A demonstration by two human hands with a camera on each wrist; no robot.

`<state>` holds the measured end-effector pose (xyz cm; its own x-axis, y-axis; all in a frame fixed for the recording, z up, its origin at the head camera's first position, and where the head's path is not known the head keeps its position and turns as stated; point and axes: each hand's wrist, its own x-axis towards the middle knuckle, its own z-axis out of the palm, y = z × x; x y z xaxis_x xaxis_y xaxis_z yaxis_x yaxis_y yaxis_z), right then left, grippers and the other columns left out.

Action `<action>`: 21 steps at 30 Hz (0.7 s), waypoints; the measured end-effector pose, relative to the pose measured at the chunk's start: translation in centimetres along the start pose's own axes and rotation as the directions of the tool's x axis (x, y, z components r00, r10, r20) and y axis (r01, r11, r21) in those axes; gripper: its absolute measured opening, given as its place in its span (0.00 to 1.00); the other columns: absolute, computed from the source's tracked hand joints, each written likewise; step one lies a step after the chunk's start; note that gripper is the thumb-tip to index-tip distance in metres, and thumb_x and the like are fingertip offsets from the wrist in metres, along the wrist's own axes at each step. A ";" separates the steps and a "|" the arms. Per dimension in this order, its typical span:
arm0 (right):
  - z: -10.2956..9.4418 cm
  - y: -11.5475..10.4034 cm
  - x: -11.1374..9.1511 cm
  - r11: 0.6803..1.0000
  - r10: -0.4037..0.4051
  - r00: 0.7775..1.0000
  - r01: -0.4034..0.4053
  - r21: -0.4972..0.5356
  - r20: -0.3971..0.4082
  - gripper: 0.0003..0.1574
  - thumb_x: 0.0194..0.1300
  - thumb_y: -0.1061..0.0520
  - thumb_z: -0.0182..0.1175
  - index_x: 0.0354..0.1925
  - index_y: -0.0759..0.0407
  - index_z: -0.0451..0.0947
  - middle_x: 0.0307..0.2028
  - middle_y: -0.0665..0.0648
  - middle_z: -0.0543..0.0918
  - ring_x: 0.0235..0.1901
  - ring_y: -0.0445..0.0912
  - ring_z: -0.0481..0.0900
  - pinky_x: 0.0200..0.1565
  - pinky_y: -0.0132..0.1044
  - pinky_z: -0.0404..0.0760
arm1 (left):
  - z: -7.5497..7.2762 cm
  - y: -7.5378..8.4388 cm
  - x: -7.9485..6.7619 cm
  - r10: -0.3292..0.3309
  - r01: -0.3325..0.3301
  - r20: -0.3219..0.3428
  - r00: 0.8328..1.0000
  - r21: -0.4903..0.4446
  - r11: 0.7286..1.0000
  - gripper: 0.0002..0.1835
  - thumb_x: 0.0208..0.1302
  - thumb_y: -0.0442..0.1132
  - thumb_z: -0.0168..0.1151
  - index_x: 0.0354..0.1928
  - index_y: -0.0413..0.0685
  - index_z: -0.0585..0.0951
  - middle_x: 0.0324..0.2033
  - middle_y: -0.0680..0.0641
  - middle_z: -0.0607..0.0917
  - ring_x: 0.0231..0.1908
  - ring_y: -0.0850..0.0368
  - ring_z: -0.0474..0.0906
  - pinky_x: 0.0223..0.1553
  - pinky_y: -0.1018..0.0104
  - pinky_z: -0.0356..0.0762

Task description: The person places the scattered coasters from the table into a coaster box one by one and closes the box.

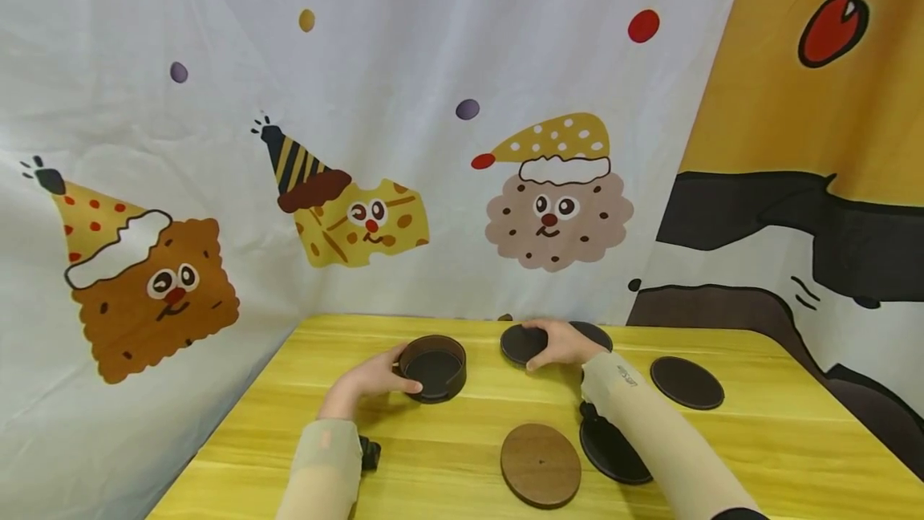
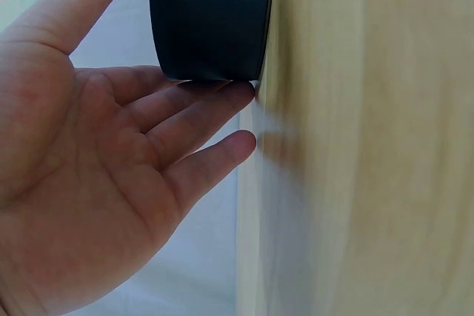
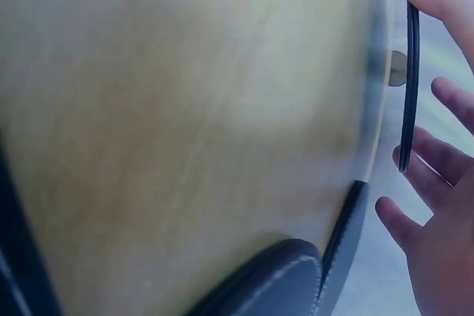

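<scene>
A round dark holder with a raised wall (image 1: 456, 382) stands at the left of the table, its inside dark and flat. My left hand (image 1: 368, 377) holds it from the left, thumb on the near rim. In the left wrist view, fingertips touch the black outer wall (image 2: 211, 24). Towards the back, my right hand (image 1: 565, 345) pinches a thin black round coaster (image 1: 521, 345) by its edges. The right wrist view shows this coaster (image 3: 410, 86) edge-on between thumb and fingers, raised off the table.
Another dark coaster (image 1: 595, 334) lies behind the right hand. One (image 1: 687, 382) is farther right, and one (image 1: 613, 452) is partly under the right forearm. A brown wood-look disc (image 1: 541, 464) lies in front. A printed curtain (image 1: 462, 287) hangs behind the table.
</scene>
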<state>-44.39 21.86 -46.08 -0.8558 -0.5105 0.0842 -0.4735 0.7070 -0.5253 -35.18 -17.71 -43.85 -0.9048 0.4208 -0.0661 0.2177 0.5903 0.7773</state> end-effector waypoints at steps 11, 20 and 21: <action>-1.9 -2.3 0.0 1.000 0.011 0.999 -0.011 -0.011 -0.034 0.54 0.46 0.42 0.76 0.68 0.56 0.68 0.66 0.61 0.68 0.64 0.60 0.66 0.59 0.58 0.67 | 0.0 0.2 -0.1 0.004 -0.004 -0.005 1.000 0.005 1.000 0.50 0.57 0.44 0.72 0.74 0.35 0.54 0.68 0.32 0.63 0.65 0.34 0.61 0.60 0.38 0.62; -2.7 -3.7 -0.6 1.000 -0.009 0.999 0.009 0.009 -0.034 0.51 0.48 0.47 0.76 0.68 0.54 0.68 0.66 0.59 0.68 0.64 0.59 0.66 0.59 0.57 0.67 | 0.1 0.2 -0.2 -0.046 0.046 -0.017 0.999 -0.016 0.999 0.57 0.55 0.45 0.74 0.75 0.35 0.46 0.69 0.29 0.58 0.66 0.32 0.59 0.61 0.39 0.61; -2.8 -3.8 -0.5 1.000 -0.016 0.999 0.016 0.011 -0.038 0.51 0.48 0.47 0.76 0.68 0.54 0.68 0.66 0.59 0.69 0.64 0.58 0.66 0.60 0.57 0.67 | 0.1 0.2 -0.2 -0.043 0.043 -0.018 0.999 -0.013 0.999 0.57 0.55 0.46 0.74 0.75 0.34 0.47 0.69 0.29 0.58 0.66 0.32 0.59 0.61 0.39 0.61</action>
<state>-42.69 20.79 -41.74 -0.8556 -0.5024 0.1247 -0.4848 0.6934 -0.5331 -34.90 -17.66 -43.74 -0.9198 0.3823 -0.0885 0.1736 0.5987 0.7820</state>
